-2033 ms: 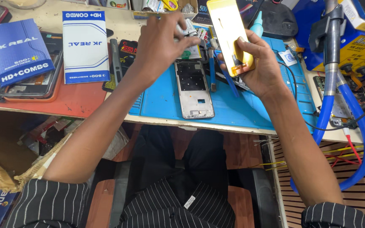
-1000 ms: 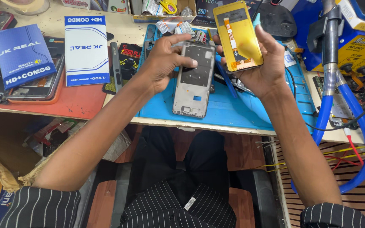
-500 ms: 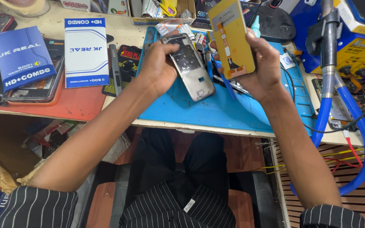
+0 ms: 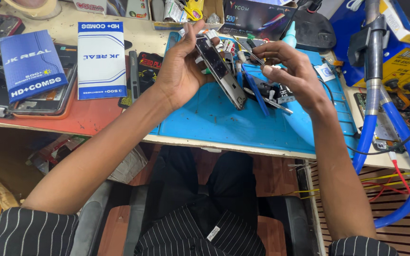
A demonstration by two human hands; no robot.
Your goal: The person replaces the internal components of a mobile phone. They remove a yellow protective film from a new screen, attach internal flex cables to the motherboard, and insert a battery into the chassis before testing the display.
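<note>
Cluttered workbench (image 4: 96,128) with blue mat (image 4: 224,123), above wooden slatted floor (image 4: 404,237).

Phone frame (image 4: 221,71): a slim, dark-faced body with a silvery metal edge, held tilted above the blue mat, upper end pinched in the left hand (image 4: 179,71), lower end slanting down toward the right hand (image 4: 295,76), which hovers just beside it, fingers curled.

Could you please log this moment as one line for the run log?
left hand: holds phone frame tilted above blue mat | right hand: beside frame, holds nothing visible | boxes: blue box, white box at left
</note>
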